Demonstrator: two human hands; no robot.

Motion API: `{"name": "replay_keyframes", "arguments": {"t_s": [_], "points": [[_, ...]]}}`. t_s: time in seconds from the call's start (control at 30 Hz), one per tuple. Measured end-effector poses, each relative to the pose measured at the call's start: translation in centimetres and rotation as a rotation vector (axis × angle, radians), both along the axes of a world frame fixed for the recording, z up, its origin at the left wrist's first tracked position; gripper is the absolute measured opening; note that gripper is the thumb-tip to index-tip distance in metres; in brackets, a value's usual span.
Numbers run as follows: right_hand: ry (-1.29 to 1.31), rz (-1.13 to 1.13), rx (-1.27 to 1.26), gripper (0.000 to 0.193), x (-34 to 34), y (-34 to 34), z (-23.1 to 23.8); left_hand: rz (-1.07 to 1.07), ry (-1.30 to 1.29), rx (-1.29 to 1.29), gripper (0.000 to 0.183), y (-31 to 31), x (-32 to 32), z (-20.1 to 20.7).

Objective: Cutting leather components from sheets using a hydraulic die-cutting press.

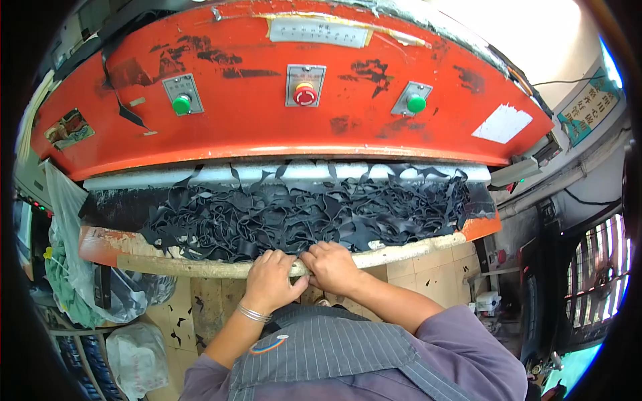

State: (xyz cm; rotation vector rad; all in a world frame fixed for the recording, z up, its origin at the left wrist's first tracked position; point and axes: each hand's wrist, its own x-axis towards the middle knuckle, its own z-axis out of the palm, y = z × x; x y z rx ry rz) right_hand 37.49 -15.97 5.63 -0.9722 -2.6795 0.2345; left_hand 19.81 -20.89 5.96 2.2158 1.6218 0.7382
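My left hand (269,277), with silver bangles at its wrist, rests at the pale front edge (194,269) of a red press's bed. Close beside it on the right is my right hand (332,269). The fingers of both hands are curled and pressed together at the edge, thumbs toward me. Anything between them is too small or hidden to make out. Just beyond the fingertips lies a long tangled heap of thin black scrap strips (287,214), spread over most of the bed.
The red press (374,127) carries two green buttons (182,104) and a red stop button (305,95). A white strip (154,177) runs behind the scraps. Clear plastic bags (67,220) hang at the left; a white bag (137,357) stands below. Black bits (175,337) lie on the floor.
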Motion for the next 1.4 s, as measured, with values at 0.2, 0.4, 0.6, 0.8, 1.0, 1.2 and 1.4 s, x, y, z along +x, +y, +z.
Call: {"name": "replay_keyframes", "arguments": {"t_s": [0.2, 0.4, 0.6, 0.8, 1.0, 1.2, 1.4], "points": [[-0.075, 0.086, -0.078, 0.029, 0.2, 2.8, 1.1, 0.014, -0.054, -0.006, 0.028, 1.5, -0.5, 0.3], [-0.116, 0.181, 0.194, 0.015, -2.5, 18.4, 4.9, -0.185, 0.003, -0.341, 0.023, 9.7, -0.6, 3.8], [-0.191, 0.257, 0.149, 0.017, -8.2, 31.9, 2.4, -0.334, 0.404, -0.168, 0.066, 15.6, -0.1, -0.5], [-0.132, 0.041, 0.013, 0.026, -3.5, 32.6, 8.5, -0.635, -0.156, -0.691, 0.057, 15.5, -4.2, 2.4], [0.358, -0.749, -0.351, 0.047, 6.5, 31.6, 2.5, 0.028, -0.403, -0.217, 0.058, 23.2, 0.9, 1.8], [0.499, -0.895, -0.545, 0.053, 7.2, 27.9, 0.6, 0.147, -0.178, -0.151, 0.082, 27.5, 5.8, -3.7], [0.289, -0.547, -0.229, 0.080, 11.6, 26.5, -1.2, 0.173, -0.120, -0.160, 0.087, 27.5, 6.5, -3.5]]}}
